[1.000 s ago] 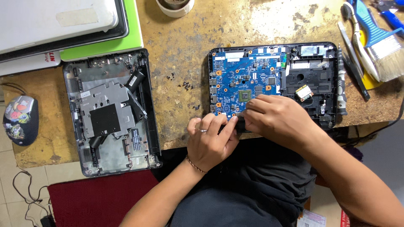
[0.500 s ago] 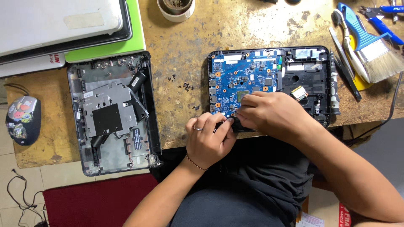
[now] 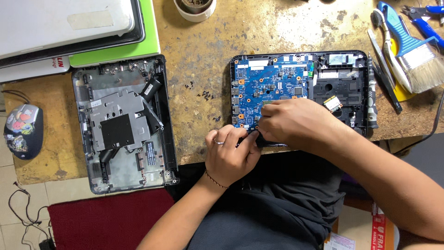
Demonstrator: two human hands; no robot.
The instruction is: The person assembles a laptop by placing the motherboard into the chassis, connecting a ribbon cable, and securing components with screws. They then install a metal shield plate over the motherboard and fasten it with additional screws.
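An opened black laptop base (image 3: 344, 88) lies on the worn wooden table, with a blue circuit board (image 3: 270, 83) inside it. My left hand (image 3: 231, 155), a ring on one finger, pinches at the near left edge of the base. My right hand (image 3: 291, 122) rests on the near part of the board, fingers curled down right beside the left fingertips. Both hands meet at a small dark part at the base's near edge; what they grip is hidden under the fingers.
A grey laptop cover (image 3: 122, 122) lies inside-up at the left. Stacked laptops (image 3: 69, 28) sit at the far left, a computer mouse (image 3: 23, 132) beside them. A brush (image 3: 411, 51), pliers, tweezers and a screwdriver (image 3: 372, 97) lie at the right. Loose screws (image 3: 203, 92) dot the middle. A tape roll (image 3: 194, 9) stands at the back.
Both hands stay at the near edge of the laptop base; the left fingers have closed in tighter against the right hand's fingertips. The view has shifted slightly.
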